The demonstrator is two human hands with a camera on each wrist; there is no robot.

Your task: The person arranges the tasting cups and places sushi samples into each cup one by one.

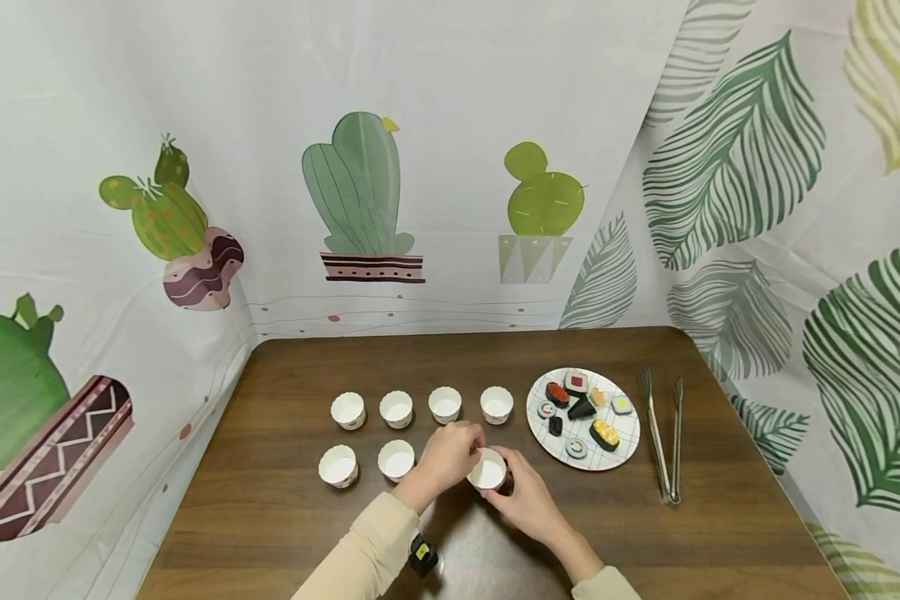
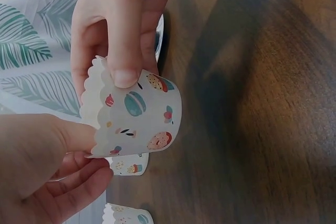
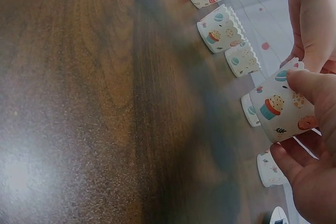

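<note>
Both hands hold one white paper cupcake cup with a scalloped rim and printed sweets on its wall. My left hand pinches the rim, its thumb reaching over the edge. On the other side, my right hand grips the cup's wall between thumb and fingers, as the right wrist view shows with the right hand. The cup is tilted in the left wrist view, its base above the wooden table. Just left of the hands stands another paper cup.
A back row of paper cups and one more cup stand upright at left. A round plate carries several sushi pieces. Metal tongs lie to its right. A small black object sits by the left sleeve.
</note>
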